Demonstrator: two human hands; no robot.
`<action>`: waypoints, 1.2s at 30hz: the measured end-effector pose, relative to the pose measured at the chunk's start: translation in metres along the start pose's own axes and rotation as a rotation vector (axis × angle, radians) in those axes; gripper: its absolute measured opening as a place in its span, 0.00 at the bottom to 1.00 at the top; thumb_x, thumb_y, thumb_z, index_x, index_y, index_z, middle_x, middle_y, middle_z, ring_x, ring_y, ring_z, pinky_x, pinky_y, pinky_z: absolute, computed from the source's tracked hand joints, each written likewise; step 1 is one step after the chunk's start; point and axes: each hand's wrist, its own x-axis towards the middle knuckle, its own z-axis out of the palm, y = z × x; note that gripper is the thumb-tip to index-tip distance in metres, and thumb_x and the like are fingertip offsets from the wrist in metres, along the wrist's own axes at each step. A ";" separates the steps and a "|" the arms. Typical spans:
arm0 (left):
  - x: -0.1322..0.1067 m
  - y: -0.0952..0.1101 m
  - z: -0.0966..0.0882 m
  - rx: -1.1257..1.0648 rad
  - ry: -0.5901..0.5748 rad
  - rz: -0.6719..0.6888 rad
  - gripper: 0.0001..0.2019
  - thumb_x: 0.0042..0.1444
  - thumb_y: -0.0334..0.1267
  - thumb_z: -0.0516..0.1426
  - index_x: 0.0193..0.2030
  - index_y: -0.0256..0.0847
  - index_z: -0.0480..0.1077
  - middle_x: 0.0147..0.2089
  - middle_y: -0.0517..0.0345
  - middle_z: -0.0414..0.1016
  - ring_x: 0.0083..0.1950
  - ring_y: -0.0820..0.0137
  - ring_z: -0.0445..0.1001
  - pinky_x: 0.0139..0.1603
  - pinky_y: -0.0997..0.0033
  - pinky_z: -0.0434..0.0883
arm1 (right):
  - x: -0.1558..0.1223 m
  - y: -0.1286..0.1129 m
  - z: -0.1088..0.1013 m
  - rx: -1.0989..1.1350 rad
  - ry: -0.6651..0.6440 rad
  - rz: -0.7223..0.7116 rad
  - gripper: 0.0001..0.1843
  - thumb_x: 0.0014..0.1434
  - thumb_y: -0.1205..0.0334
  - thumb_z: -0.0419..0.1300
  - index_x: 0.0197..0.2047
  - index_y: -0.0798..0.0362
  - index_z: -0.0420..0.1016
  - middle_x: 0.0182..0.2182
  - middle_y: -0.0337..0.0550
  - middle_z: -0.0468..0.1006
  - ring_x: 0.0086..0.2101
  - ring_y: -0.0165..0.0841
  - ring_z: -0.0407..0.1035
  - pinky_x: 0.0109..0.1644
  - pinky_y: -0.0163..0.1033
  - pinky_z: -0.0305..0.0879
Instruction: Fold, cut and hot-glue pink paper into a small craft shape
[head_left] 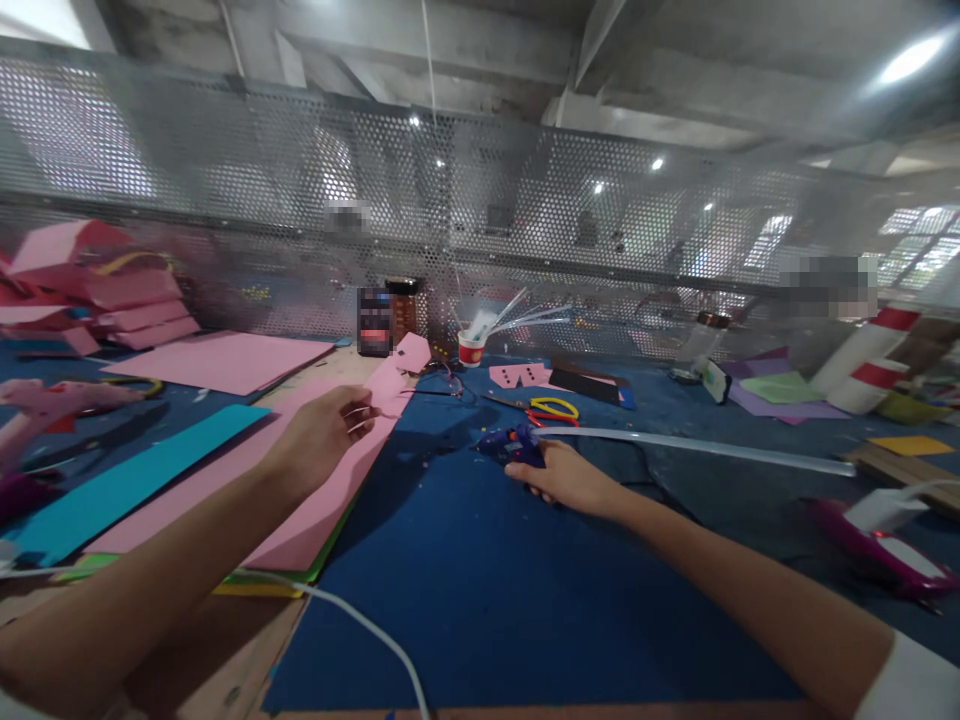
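Note:
My right hand [571, 479] is closed around a blue glue gun [508, 446] lying low over the blue table cover; a long clear glue stick [697, 447] sticks out of its back toward the right. My left hand [324, 432] hovers over a long pink foam sheet [330, 470], fingers curled in a pinch near the sheet's far part; what it pinches is too small to make out. A small pink cut piece [412, 352] lies just beyond the left hand.
Scissors with yellow and red handles [551, 410] lie beyond the glue gun. A cup of glue sticks [472, 346] stands by the perforated metal wall [525, 230]. Pink boxes [97, 285] stack at far left, a teal sheet [127, 480] nearby. A white cable [360, 620] crosses the near edge.

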 end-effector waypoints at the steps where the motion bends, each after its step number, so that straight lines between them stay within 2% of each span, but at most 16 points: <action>1: 0.000 0.000 0.000 0.006 -0.002 0.003 0.04 0.48 0.32 0.63 0.30 0.36 0.72 0.31 0.59 0.73 0.33 0.73 0.74 0.32 0.77 0.73 | 0.000 0.001 0.000 0.009 0.001 -0.003 0.19 0.62 0.45 0.58 0.39 0.55 0.69 0.25 0.39 0.74 0.19 0.26 0.67 0.22 0.31 0.64; 10: -0.002 -0.001 -0.001 0.146 -0.038 0.043 0.07 0.47 0.37 0.65 0.29 0.37 0.73 0.31 0.60 0.73 0.34 0.73 0.72 0.34 0.77 0.70 | -0.006 0.005 0.000 0.077 0.040 -0.038 0.20 0.62 0.44 0.58 0.40 0.55 0.70 0.25 0.37 0.72 0.19 0.24 0.65 0.22 0.30 0.62; 17: -0.010 -0.004 0.002 0.346 -0.162 0.136 0.08 0.52 0.40 0.62 0.28 0.38 0.72 0.32 0.59 0.73 0.37 0.71 0.71 0.40 0.74 0.68 | -0.018 0.002 -0.001 0.178 0.073 -0.130 0.18 0.63 0.45 0.58 0.40 0.54 0.71 0.25 0.37 0.69 0.23 0.26 0.65 0.24 0.30 0.64; 20: -0.011 -0.006 0.002 0.406 -0.190 0.132 0.10 0.53 0.43 0.61 0.28 0.39 0.72 0.34 0.58 0.73 0.38 0.69 0.72 0.42 0.71 0.68 | -0.023 0.000 -0.002 0.210 0.095 -0.155 0.19 0.63 0.45 0.58 0.43 0.54 0.72 0.26 0.37 0.70 0.24 0.27 0.65 0.25 0.30 0.64; 27: -0.018 -0.010 0.011 0.522 -0.276 0.109 0.08 0.53 0.42 0.61 0.30 0.41 0.73 0.35 0.58 0.74 0.39 0.66 0.72 0.45 0.68 0.68 | -0.031 -0.006 0.002 0.234 0.139 -0.105 0.21 0.62 0.43 0.59 0.44 0.54 0.73 0.27 0.38 0.71 0.25 0.27 0.65 0.27 0.32 0.64; 36: -0.031 -0.008 0.024 0.581 -0.346 0.114 0.10 0.51 0.45 0.62 0.31 0.40 0.73 0.32 0.58 0.75 0.35 0.67 0.73 0.41 0.68 0.68 | -0.035 -0.006 0.004 0.177 0.237 -0.172 0.22 0.62 0.41 0.58 0.44 0.53 0.74 0.28 0.39 0.72 0.25 0.28 0.65 0.29 0.34 0.64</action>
